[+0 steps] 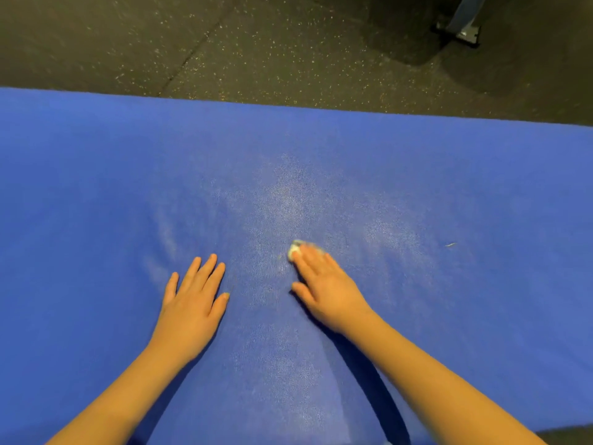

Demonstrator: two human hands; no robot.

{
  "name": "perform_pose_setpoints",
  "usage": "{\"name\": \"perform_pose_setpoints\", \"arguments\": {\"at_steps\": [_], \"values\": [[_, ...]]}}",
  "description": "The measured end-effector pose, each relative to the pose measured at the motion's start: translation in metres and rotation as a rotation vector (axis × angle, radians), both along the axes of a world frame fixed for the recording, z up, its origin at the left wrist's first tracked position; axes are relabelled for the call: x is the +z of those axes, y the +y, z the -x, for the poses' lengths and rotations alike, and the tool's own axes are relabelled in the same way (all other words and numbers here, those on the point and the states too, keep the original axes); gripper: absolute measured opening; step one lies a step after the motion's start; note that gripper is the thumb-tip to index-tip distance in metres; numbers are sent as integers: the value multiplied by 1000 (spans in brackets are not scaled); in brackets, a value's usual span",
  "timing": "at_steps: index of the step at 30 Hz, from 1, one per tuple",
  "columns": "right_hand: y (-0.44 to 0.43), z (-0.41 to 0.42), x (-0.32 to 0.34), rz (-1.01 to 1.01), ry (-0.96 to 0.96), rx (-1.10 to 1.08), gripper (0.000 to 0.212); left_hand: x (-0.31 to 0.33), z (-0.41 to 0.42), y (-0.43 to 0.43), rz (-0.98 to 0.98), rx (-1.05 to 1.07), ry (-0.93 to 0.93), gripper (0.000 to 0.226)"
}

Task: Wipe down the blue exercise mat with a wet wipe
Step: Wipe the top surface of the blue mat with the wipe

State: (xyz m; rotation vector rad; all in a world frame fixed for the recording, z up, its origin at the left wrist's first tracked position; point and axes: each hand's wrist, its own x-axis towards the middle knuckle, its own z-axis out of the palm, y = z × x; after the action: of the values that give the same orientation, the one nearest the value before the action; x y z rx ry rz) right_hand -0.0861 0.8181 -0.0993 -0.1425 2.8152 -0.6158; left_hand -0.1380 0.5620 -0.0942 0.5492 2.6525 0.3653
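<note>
The blue exercise mat (449, 187) fills most of the view, lying across a dark floor. Pale, shiny streaks show on its middle. My right hand (324, 284) lies flat on the mat with straight fingers, pressing a small bunched white wet wipe (294, 248) that peeks out beyond the fingertips. My left hand (192, 297) rests flat on the mat with fingers spread, a short way left of the right hand, holding nothing.
Speckled dark rubber flooring (256, 49) runs beyond the mat's far edge. A metal equipment leg with a foot plate (462, 27) stands at the top right. A tiny bit of debris (451, 244) lies on the mat to the right.
</note>
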Motion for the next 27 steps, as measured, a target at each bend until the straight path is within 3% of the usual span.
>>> {"name": "perform_pose_setpoints", "arguments": {"at_steps": [3,7,10,15,17,22,27], "values": [[-2,-8,1,-30,-18,-155,82,5,-11,-7,8,6,-26,80],[-22,-40,17,95,-73,110,86,9,-22,-14,2,1,-36,86],[-12,-51,27,121,-96,253,73,9,-32,-16,-13,24,0,83],[3,-44,23,-42,-146,69,66,10,-38,-13,-15,49,37,67],[-11,-53,21,3,-152,47,72,12,-38,-13,-11,49,44,57],[-30,-91,37,176,-138,361,69,19,-41,-12,10,54,20,53],[-15,-82,34,59,-154,159,78,23,-51,-20,16,34,-36,54]]}}
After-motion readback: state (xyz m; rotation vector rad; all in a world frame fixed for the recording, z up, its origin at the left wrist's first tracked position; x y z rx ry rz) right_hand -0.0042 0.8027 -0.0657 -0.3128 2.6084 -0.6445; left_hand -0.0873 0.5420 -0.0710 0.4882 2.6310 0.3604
